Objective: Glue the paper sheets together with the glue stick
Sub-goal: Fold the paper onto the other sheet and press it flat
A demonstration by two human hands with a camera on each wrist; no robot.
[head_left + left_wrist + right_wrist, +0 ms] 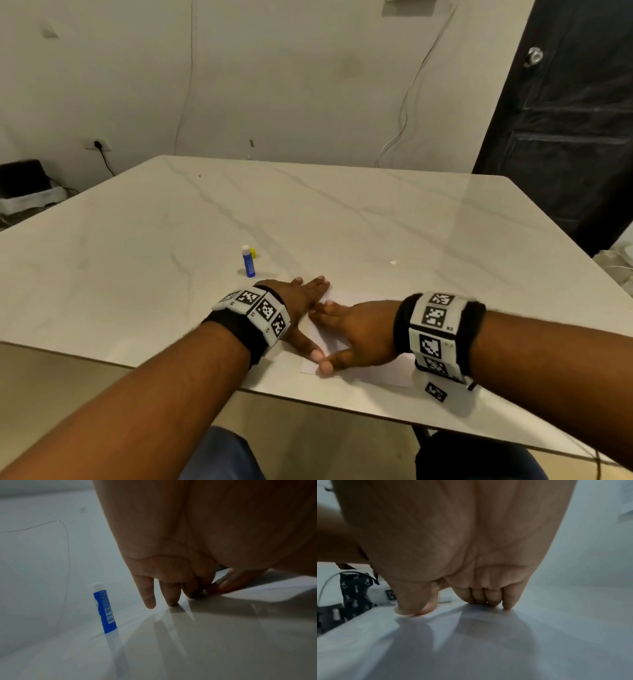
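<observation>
White paper sheets (pixel 363 371) lie flat near the table's front edge. My left hand (pixel 305 301) rests flat on their left part, fingers straight and thumb (pixel 313 353) stretched toward me. My right hand (pixel 349 334) presses flat on the paper beside it, its thumb tip meeting the left thumb. In the right wrist view its fingertips (pixel 491 601) and thumb bear down on the paper (pixel 471 642). A blue glue stick (pixel 248 262) stands upright just beyond my left hand, uncapped, white top showing (pixel 105 608). A small yellow cap (pixel 253 253) lies behind it.
The marble table (pixel 171 240) stretches far and wide around the paper. A tiny white scrap (pixel 393 262) lies to the right. A dark door (pixel 565 120) stands at the back right, and cables hang on the wall.
</observation>
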